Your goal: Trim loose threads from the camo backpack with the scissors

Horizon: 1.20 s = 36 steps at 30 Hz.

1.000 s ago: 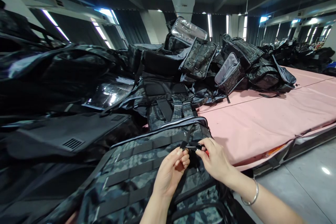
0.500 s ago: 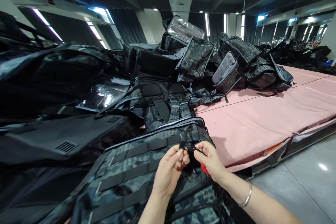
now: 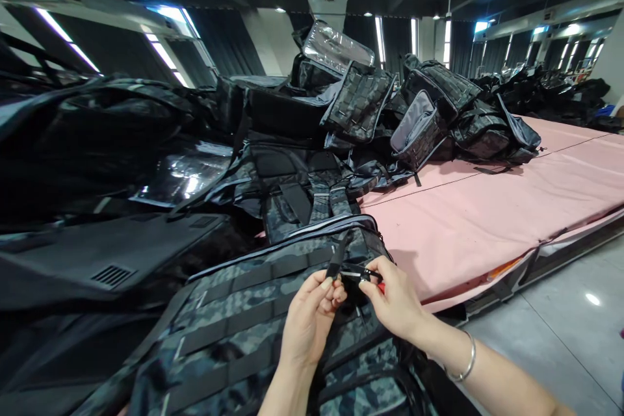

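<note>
A dark camouflage backpack (image 3: 263, 325) with rows of black webbing lies in front of me. My left hand (image 3: 314, 302) pinches a black strap (image 3: 335, 262) that rises from its upper right part. Small thread snips (image 3: 359, 273) with a bit of red at the handle are gripped in my right hand (image 3: 392, 296), closed around them. Their blades point left, apart from each other, close to the strap just above my left fingertips. Whether the blades touch the strap I cannot tell. My right palm hides most of the handle.
Black bags (image 3: 112, 260) crowd the left side. Camouflage bags, some unzipped, form a pile (image 3: 361, 101) farther back. A pink-covered table (image 3: 487, 208) stretches to the right, with grey floor (image 3: 575, 318) beyond its edge.
My right hand has turned, and the blades of the snips now show pointing at the strap. Less of the red handle shows. My left hand still pinches the strap.
</note>
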Motion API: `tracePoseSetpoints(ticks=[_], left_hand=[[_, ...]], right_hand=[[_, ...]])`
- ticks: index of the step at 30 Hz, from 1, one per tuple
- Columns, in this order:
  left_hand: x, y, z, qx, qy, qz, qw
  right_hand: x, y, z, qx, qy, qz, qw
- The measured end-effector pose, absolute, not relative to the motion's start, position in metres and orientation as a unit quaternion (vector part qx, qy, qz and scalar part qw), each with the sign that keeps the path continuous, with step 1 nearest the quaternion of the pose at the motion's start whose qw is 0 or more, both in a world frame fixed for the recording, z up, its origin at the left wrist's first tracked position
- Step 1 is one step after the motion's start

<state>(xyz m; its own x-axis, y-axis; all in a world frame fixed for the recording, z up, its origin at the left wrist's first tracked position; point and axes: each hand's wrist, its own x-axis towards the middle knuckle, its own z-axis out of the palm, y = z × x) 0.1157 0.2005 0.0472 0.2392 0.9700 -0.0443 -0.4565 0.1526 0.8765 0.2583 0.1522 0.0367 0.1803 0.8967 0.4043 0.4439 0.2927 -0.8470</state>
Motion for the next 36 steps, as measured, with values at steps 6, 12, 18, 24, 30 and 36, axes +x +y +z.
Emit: tracePoseSetpoints(ticks=[6,12,18,24,30,36], left_hand=[[0.118,0.199,0.047,0.394,0.322,0.521,0.685],[0.117,0.200,0.044,0.401,0.324,0.510,0.689],[0.119,0.198,0.046,0.392,0.317,0.514,0.693],[0.119,0.198,0.047,0.402,0.328,0.507,0.688],[0.125,0.196,0.043,0.435,0.355,0.496,0.662],[0.127,0.196,0.038,0.428,0.354,0.489,0.673]], right_hand=[[0.259,0.156,0.035,-0.566,-0.621,0.196,0.506],[0.259,0.160,0.037,-0.570,-0.629,0.193,0.492],[0.262,0.156,0.042,-0.575,-0.629,0.197,0.485],[0.257,0.165,0.031,-0.532,-0.569,0.312,0.544],[0.251,0.168,0.036,-0.362,-0.358,0.578,0.638],[0.259,0.169,0.053,-0.354,-0.358,0.515,0.694]])
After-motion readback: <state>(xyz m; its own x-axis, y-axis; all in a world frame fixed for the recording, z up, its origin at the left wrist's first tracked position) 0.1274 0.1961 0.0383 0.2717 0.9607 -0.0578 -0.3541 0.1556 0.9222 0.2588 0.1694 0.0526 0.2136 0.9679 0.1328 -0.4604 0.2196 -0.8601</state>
